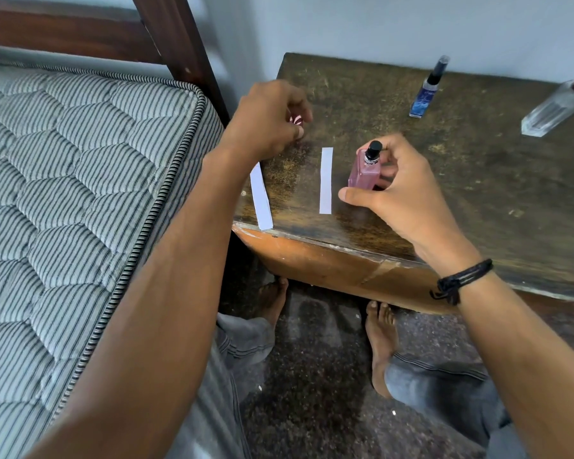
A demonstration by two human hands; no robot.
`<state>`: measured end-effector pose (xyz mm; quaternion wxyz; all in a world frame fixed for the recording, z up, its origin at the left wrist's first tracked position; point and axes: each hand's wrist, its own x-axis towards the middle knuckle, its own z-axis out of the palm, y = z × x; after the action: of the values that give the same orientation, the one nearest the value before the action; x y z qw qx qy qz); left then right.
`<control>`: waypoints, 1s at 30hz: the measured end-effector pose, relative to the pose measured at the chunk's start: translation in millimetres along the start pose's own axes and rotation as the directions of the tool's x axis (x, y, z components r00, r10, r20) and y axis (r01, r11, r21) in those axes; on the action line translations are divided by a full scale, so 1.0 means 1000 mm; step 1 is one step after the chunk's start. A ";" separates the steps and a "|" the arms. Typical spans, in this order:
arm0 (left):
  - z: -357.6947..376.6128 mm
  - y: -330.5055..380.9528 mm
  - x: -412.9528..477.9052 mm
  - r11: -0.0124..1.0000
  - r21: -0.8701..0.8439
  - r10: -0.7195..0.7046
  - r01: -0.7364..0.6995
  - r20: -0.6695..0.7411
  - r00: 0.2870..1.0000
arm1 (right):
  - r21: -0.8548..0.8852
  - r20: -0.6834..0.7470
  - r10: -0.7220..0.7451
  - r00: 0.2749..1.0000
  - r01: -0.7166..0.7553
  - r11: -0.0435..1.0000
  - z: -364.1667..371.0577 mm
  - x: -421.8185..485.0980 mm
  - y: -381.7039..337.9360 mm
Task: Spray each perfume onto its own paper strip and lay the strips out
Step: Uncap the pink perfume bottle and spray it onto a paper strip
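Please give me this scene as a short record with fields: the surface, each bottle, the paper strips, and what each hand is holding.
surface: worn dark wooden table
left hand: closed on small pink striped cap
right hand: grips pink square glass bottle, black nozzle uncovered
strips: two white paper strips, one near the table's left edge, one beside the pink bottle
other bottles: slim blue bottle upright at the back; clear bottle at far right
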<state>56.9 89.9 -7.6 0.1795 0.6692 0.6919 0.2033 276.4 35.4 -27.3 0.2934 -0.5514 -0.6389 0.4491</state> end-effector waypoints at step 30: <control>-0.015 0.036 -0.019 0.682 -0.697 0.432 -0.223 0.138 0.891 | 0.014 0.026 -0.012 1.000 0.012 1.000 -0.002 -0.002 -0.006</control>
<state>80.8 70.9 23.4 0.4654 0.6969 0.4065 0.3640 276.6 34.1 -21.0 0.2916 -0.5398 -0.6427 0.4588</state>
